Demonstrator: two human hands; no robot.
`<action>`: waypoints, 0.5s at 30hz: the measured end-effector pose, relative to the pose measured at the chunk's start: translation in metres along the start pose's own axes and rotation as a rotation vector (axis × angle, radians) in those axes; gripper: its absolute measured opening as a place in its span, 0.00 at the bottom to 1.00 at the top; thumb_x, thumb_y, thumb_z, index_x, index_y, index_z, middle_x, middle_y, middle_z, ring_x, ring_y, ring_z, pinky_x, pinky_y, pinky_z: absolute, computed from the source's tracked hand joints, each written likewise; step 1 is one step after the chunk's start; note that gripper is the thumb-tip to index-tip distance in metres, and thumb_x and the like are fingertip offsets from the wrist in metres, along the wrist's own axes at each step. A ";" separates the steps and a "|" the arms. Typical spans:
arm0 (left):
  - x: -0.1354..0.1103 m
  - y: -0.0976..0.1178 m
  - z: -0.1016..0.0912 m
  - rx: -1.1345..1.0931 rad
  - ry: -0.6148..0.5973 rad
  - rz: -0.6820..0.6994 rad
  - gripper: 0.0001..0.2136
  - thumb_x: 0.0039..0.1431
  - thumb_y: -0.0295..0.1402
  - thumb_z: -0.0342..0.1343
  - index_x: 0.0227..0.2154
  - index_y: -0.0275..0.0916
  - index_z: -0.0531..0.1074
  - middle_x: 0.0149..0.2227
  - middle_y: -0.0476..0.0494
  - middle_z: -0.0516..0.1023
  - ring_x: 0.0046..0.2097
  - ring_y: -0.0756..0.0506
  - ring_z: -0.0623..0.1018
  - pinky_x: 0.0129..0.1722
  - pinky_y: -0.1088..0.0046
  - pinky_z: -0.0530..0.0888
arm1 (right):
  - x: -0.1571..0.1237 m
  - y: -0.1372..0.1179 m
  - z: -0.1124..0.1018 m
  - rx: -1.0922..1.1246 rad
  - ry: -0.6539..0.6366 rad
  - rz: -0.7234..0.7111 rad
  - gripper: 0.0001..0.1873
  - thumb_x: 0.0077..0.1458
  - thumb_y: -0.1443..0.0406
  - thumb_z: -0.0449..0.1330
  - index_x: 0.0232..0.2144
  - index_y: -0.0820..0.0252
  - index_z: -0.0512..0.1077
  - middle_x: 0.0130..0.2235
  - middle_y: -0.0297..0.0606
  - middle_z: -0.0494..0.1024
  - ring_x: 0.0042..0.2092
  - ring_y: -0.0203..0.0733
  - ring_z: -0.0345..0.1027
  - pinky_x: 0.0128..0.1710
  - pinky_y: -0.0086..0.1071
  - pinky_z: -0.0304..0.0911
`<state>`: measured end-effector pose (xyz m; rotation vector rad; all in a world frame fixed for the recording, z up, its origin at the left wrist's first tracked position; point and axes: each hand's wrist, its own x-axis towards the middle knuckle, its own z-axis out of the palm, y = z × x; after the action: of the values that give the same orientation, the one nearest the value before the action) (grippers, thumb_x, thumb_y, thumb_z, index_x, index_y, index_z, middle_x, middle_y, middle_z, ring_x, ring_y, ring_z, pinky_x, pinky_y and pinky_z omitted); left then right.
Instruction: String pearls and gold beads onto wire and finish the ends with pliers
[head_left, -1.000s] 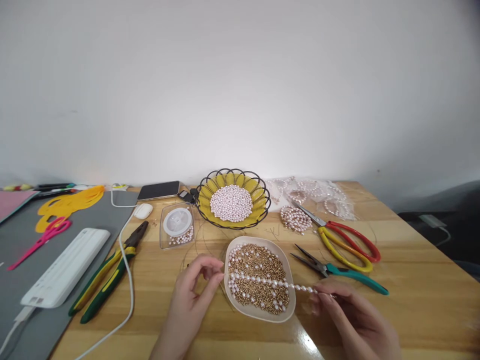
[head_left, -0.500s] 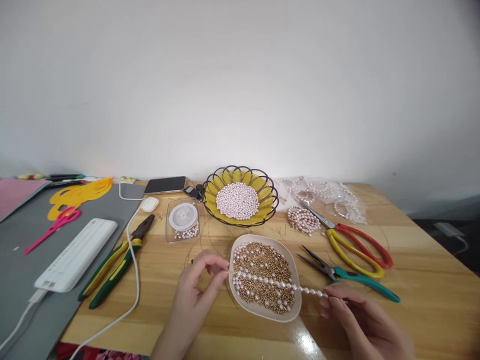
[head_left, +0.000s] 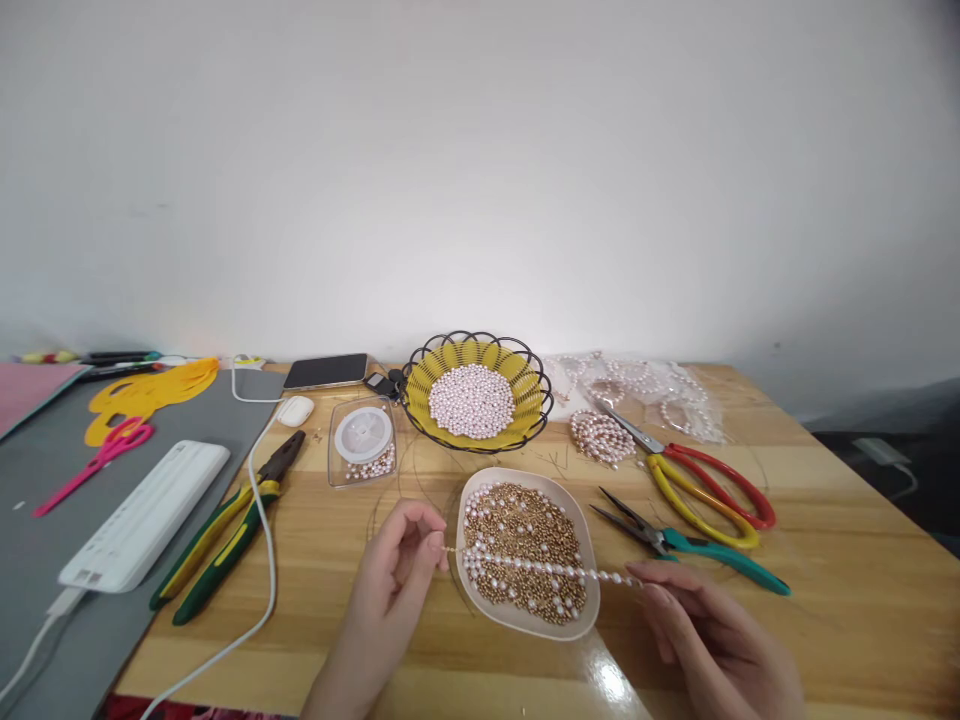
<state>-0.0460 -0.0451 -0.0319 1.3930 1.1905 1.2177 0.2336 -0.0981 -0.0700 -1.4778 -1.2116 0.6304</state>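
Note:
A strand of pearl beads [head_left: 536, 567] is stretched above a pale dish [head_left: 592, 612] filled with small gold beads and some white pearls. My left hand [head_left: 394, 585] pinches the strand's left end, where a few gold-coloured beads show beside the fingertips. The right end is held between thumb and fingers of my right hand [head_left: 701, 625], to the right of the dish. Needle-nose pliers [head_left: 675, 542] with teal handles lie just beyond my right hand. Behind the dish stands a yellow basket [head_left: 534, 425] of pale pink pearls.
Scissors [head_left: 712, 495] and a coil of strung beads [head_left: 601, 440] lie at right, before bagged bead strands [head_left: 660, 385]. Left are a clear box [head_left: 337, 470] with a spool, green-yellow pliers [head_left: 225, 540], a white cable [head_left: 271, 560], a power bank [head_left: 146, 515], pink scissors [head_left: 97, 462] and a phone [head_left: 326, 371].
My right hand has shifted slightly left with the strand. Gold-coloured beads now show beside my left fingertips, which have drawn a little left. The whole view has shifted slightly.

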 end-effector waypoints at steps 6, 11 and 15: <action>0.003 -0.003 -0.002 -0.068 -0.045 -0.086 0.12 0.67 0.43 0.60 0.36 0.39 0.76 0.22 0.55 0.67 0.21 0.52 0.68 0.21 0.81 0.67 | 0.005 0.003 -0.002 0.053 -0.054 -0.006 0.12 0.64 0.53 0.64 0.38 0.53 0.81 0.19 0.30 0.72 0.20 0.39 0.69 0.20 0.27 0.70; 0.005 -0.002 -0.004 -0.094 -0.074 -0.095 0.09 0.64 0.39 0.64 0.34 0.39 0.80 0.22 0.52 0.73 0.24 0.51 0.75 0.27 0.81 0.72 | 0.006 -0.001 0.001 0.120 -0.073 -0.007 0.14 0.65 0.52 0.62 0.39 0.52 0.81 0.24 0.34 0.78 0.26 0.40 0.73 0.27 0.27 0.73; 0.002 -0.004 -0.007 -0.139 -0.103 -0.100 0.08 0.64 0.39 0.65 0.35 0.40 0.82 0.26 0.47 0.81 0.31 0.47 0.81 0.34 0.77 0.77 | 0.000 -0.003 0.004 0.166 -0.052 0.052 0.11 0.64 0.52 0.64 0.40 0.51 0.78 0.22 0.32 0.79 0.25 0.40 0.75 0.27 0.27 0.72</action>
<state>-0.0534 -0.0427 -0.0349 1.2635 1.0710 1.1232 0.2292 -0.0965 -0.0681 -1.3638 -1.1346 0.7898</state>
